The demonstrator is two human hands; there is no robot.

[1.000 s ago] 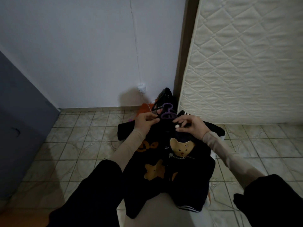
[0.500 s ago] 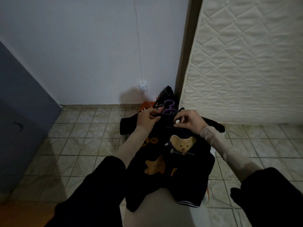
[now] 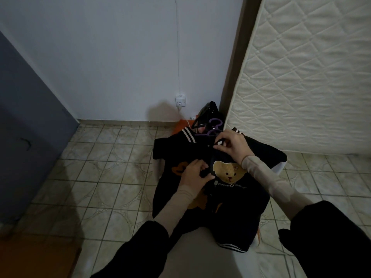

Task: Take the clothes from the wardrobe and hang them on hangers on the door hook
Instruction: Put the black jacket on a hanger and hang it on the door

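I am closing the black jacket on its purple hanger, mid-frame. My left hand pinches the front edge; my right hand pinches a button near the collar. Next, I think, more buttons.

Black bear-print jacket lies flat, purple hanger at its collar.

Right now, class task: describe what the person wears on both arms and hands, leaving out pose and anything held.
Both arms wear two layers: loose black outer sleeves, pushed back, over snug beige inner sleeves reaching the wrists. The left hand and right hand are bare, with no gloves. No watch or rings are visible in this dim picture.
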